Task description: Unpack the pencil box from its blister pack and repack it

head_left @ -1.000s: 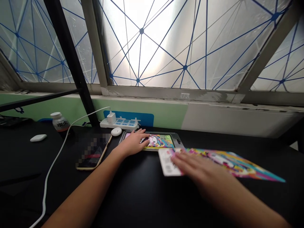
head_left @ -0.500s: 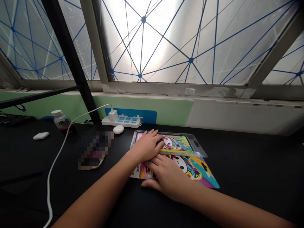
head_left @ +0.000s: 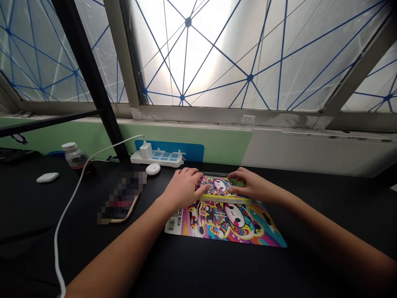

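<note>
A colourful pencil box (head_left: 218, 187) with a cartoon character on its lid lies on the desk. Clear plastic packaging shows around it. Below its near edge, a matching printed backing card (head_left: 229, 221) lies flat, with part of the words "pencil box" readable at its left end. My left hand (head_left: 184, 188) grips the left end of the box, fingers over the far side and thumb on top. At the opposite end, my right hand (head_left: 252, 185) holds the box between thumb and fingers. Its right end is partly hidden by that hand.
Left of my hands lies a blurred-out phone (head_left: 124, 200). A white power strip (head_left: 158, 157) with a charger sits by the wall, near a small white case (head_left: 153, 169). A white cable (head_left: 70, 203), a bottle (head_left: 76, 157) and a white mouse-like object (head_left: 47, 177) are farther left.
My right hand has lifted off the backing card and moved up and right to the right end of the pencil box. My left hand has shifted slightly left, and more of the card shows.
</note>
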Demonstrator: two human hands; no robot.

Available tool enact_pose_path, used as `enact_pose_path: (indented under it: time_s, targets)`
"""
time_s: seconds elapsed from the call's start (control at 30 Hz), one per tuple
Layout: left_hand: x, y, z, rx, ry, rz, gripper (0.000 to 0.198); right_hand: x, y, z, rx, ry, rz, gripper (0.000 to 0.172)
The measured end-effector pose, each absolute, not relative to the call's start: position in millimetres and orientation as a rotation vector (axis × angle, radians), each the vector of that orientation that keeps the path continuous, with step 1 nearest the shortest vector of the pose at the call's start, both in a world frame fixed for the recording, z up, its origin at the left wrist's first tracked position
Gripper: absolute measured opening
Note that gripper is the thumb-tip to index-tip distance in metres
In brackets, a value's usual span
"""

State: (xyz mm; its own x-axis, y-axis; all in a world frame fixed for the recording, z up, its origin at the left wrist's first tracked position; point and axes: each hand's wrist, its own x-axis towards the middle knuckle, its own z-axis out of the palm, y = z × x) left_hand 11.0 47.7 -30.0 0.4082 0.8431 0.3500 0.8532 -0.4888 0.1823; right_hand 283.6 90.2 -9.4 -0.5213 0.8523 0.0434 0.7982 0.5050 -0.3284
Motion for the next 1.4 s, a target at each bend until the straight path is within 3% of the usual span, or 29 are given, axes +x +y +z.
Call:
enact_pose_path:
  time_s: [0.1, 0.23, 0.5, 0.7, 0.83, 0.93, 1.03, 1.13, 1.23, 1.4]
  targets:
    - [14.1, 48.2, -31.2, -2.607, -1.583, -0.55, 0.047, 290.7, 98.9, -7.0, -1.428, -2.603, 0.524, 0.071]
    - [16.4, 46.9, -28.9, -2.595, -1.583, -0.558, 0.05, 286.7, 103.1, -6.3, -1.455, -2.642, 0.346, 0.069]
    - [-5.7, 47.7, -16.2, -2.559, -1.576, -0.684, 0.046, 282.2, 74.2, -18.0, -1.319, -2.459, -0.079, 0.045]
    - [-13.9, 33.3, 10.3, -2.554, -1.371, -0.722, 0.033, 281.6, 31.8, -9.3, -1.001, -2.358, -0.346, 0.011]
    - [-5.1, -12.9, 15.4, -2.463, -1.152, -0.866, 0.027, 299.7, -6.5, -2.5, -0.866, -2.26, -0.448, 0.029]
    - [-5.5, -49.9, -3.8, -2.48, -1.018, -0.782, 0.018, 314.4, -38.6, -14.2, -0.826, -2.327, -0.496, 0.038]
    - [-15.7, -70.1, -31.0, -2.609, -1.007, -0.639, 0.028, 320.7, -59.6, -34.2, -0.784, -2.412, -0.425, 0.037]
    - [-28.9, -74.1, -48.6, -2.751, -1.309, -0.663, 0.048, 322.6, -66.6, -48.5, -0.874, -2.398, -0.137, 0.026]
    - [-37.4, -73.5, -53.6, -2.854, -1.57, -0.724, 0.079, 328.3, -66.1, -51.7, -1.061, -2.348, 0.206, 0.043]
    - [-40.4, -74.8, -54.0, -2.865, -1.789, -0.854, 0.08, 341.2, -60.9, -37.5, -1.124, -2.328, 0.542, 0.052]
